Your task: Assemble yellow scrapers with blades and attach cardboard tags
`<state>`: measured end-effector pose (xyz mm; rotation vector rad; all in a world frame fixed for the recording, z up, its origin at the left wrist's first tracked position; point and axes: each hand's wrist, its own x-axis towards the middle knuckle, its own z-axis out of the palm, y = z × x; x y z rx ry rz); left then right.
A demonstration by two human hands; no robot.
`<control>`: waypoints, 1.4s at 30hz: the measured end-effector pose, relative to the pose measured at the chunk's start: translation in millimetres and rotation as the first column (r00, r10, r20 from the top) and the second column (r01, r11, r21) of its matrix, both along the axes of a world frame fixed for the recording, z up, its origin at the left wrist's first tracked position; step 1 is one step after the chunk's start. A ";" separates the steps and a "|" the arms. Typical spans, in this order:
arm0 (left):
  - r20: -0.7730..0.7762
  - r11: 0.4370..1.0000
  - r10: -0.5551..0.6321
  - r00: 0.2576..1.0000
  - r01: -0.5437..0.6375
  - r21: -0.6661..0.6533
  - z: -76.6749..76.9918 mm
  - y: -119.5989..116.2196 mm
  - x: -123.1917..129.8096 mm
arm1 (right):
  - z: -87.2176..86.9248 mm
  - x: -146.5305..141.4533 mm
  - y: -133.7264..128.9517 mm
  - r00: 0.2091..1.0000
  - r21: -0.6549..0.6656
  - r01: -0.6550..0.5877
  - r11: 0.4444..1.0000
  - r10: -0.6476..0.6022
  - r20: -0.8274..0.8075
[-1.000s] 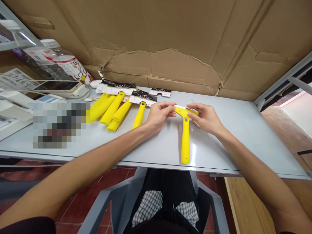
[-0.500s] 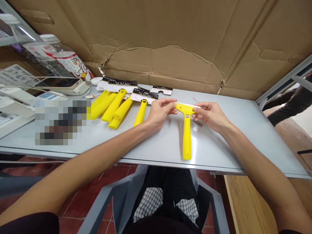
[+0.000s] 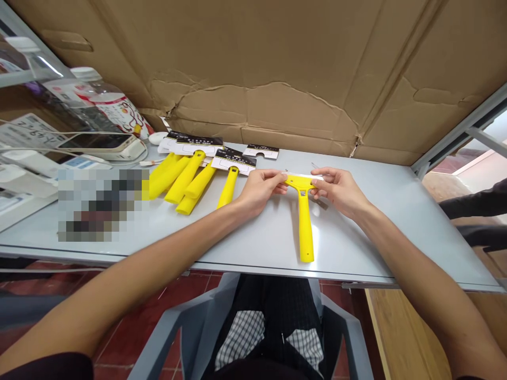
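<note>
Yellow plastic scraper (image 3: pixel 303 216) on the tabletop (image 3: pixel 356 248) — long axis front-to-back, handle pointing toward the person, head crosswise at the far end. Left hand (image 3: pixel 259 192) and right hand (image 3: pixel 336 191) both narrow, pinching opposite ends of the head; white blade strip (image 3: pixel 304 176) along its far edge. Left of the scraper: loose yellow scraper handles (image 3: pixel 184 182), black-topped packaging cards (image 3: pixel 233 161) just beyond them.

Best gap is right of the scraper (image 3: pixel 303 211), past the right hand (image 3: pixel 340 192), over the tabletop (image 3: pixel 376 237) up to the cardboard (image 3: pixel 257 63). Left of it's tight: the left hand (image 3: pixel 261 190), then a bunch of yellow scrapers (image 3: pixel 186 179), then the phone (image 3: pixel 95 141).
</note>
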<state>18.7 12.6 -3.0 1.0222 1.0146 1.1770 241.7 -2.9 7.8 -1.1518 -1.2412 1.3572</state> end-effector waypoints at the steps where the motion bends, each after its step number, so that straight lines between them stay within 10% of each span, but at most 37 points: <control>1: -0.005 1.000 0.018 1.000 -0.018 0.006 1.3 -0.9 0.5 | -0.4 -0.1 0.1 1.000 0.002 0.008 1.000 -0.008 -0.006; 16: -0.030 0.975 -0.124 0.992 0.116 -0.190 10.0 -1.0 -0.9 | -1.8 0.5 0.2 1.000 0.022 0.016 1.000 -0.017 0.015; 26: -0.093 0.991 -0.096 0.991 0.087 -0.099 7.1 0.7 -2.7 | -0.9 7.5 3.0 0.982 0.032 -0.053 0.998 0.046 0.185; 35: -0.224 0.999 -0.018 0.974 0.011 -0.033 18.0 14.3 -14.1 | 0.6 44.8 23.5 0.596 0.579 0.024 0.815 -0.477 0.646; 42: -0.352 0.996 -0.017 0.936 0.048 0.080 26.3 24.2 -31.9 | -22.9 29.8 27.9 0.483 0.534 -0.262 0.804 -0.369 0.794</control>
